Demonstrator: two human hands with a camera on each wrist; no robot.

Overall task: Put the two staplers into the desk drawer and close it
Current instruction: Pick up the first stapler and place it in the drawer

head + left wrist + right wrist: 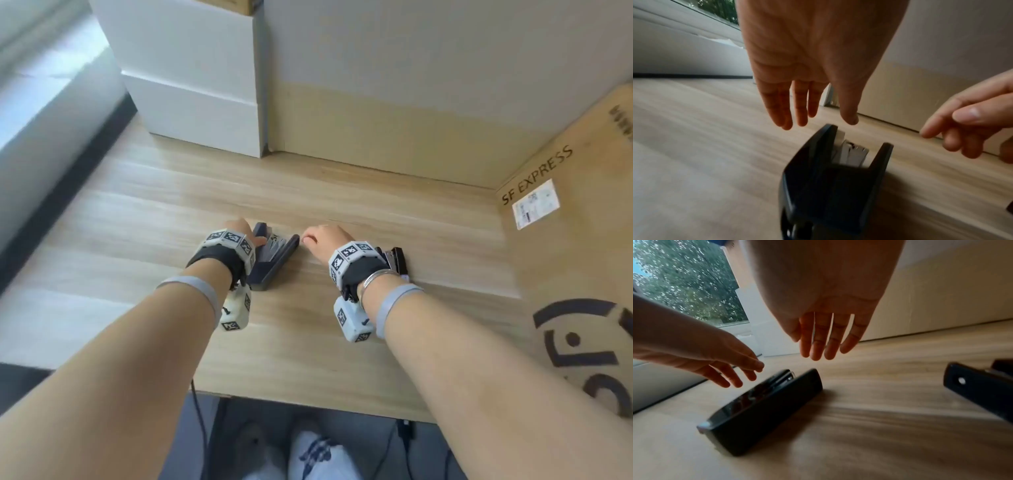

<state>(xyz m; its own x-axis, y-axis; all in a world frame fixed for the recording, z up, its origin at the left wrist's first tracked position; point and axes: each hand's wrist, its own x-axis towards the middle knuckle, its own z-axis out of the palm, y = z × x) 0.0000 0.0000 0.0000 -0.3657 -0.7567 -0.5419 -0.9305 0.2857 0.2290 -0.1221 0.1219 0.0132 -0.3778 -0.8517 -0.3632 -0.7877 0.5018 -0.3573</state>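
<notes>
A dark blue stapler (pixel 274 257) (pixel 836 181) (pixel 766 407) lies on its side on the wooden desk (pixel 137 212), its mouth spread open and pointing away from me. My left hand (pixel 239 233) (pixel 812 113) hovers just above its left side, fingers straight and holding nothing. A second, black stapler (pixel 395 258) (pixel 980 389) lies to the right, mostly hidden behind my right wrist in the head view. My right hand (pixel 323 240) (pixel 826 345) hangs between the two staplers, fingers relaxed and empty. No drawer shows in any view.
White boxes (pixel 191 78) stand at the back left, and a large cardboard panel (pixel 411 102) lines the back. An SF Express carton (pixel 582 240) fills the right side. The desk's front edge (pixel 308 406) runs above my knees and some cables.
</notes>
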